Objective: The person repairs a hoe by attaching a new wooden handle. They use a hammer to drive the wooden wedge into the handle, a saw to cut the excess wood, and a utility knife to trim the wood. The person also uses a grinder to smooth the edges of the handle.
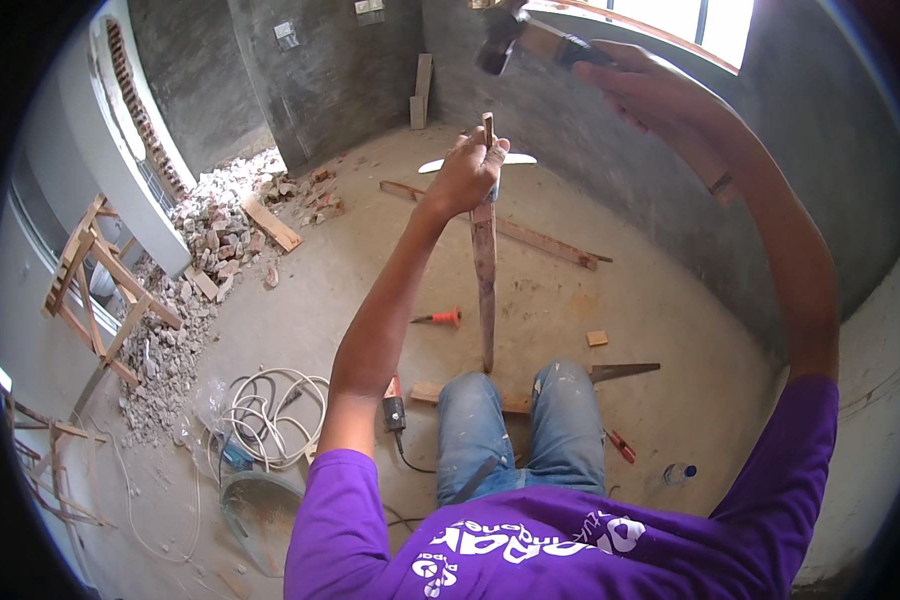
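Observation:
My left hand [466, 172] is closed round the upper part of a long upright piece of wood [484, 270], which narrows toward its lower end near my knees. A short brown end [488, 124] sticks up above my fist. Behind the fist a thin white strip [520, 159] lies crosswise; how it is fixed is hidden. Up at the right, my right hand [642, 82] grips a hammer [550, 42] by its dark handle. The hammer's head [497, 52] is raised in the air, apart from the wood and slightly blurred.
Around my knees lie an orange-guarded chisel [445, 318], a corded power tool [394, 408], a handsaw [625, 371], red-handled pliers [621, 446] and a bottle [679, 473]. Coiled cable [240, 420] and a dustpan [255, 515] are left. Rubble [220, 225] lines the left wall; a timber [550, 243] lies ahead.

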Demonstrator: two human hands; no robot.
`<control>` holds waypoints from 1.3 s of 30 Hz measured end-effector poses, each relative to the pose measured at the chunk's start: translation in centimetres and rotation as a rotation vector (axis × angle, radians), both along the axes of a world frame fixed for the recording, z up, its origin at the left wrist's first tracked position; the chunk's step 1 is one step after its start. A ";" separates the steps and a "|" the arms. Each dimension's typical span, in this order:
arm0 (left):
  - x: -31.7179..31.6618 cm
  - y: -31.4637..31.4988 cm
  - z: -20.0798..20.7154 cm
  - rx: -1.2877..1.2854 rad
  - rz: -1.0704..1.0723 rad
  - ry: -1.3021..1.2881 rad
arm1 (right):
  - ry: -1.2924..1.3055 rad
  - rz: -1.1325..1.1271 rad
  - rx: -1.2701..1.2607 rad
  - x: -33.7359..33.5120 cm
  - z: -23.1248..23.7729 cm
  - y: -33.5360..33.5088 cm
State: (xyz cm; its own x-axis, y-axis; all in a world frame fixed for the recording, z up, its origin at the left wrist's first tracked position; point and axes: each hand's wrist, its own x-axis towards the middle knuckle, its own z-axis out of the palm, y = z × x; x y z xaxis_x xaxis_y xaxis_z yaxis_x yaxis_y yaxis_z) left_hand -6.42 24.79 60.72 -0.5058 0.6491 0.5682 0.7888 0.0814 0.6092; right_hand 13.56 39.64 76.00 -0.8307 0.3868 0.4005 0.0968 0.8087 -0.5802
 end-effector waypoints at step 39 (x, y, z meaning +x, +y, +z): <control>1.5 -0.2 0.1 0.056 -0.029 0.065 | -0.075 -0.076 0.144 -1.2 2.8 -0.8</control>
